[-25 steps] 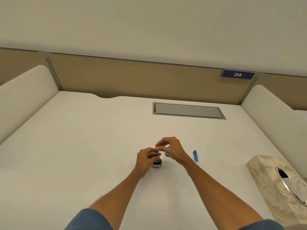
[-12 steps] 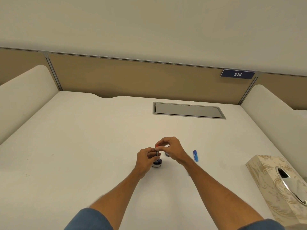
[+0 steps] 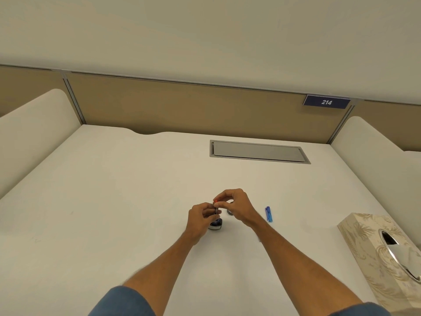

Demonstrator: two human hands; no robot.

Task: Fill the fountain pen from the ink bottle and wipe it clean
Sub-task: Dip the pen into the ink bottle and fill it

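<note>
A small dark ink bottle [image 3: 216, 225] stands on the white desk, partly hidden behind my left hand [image 3: 200, 218]. A thin fountain pen [image 3: 215, 209] stands upright over the bottle's mouth. My left hand grips its lower part. The fingertips of my right hand [image 3: 237, 205] pinch the pen's red top end. A small dark object [image 3: 229, 211], maybe the bottle's cap, lies just behind my right hand, mostly hidden. A blue pen part [image 3: 268, 214] lies on the desk to the right.
A patterned tissue box [image 3: 385, 258] sits at the desk's right front. A grey cable hatch [image 3: 257, 152] is set into the desk further back. Cream side dividers [image 3: 29, 131] and a brown back panel [image 3: 182, 106] enclose the desk.
</note>
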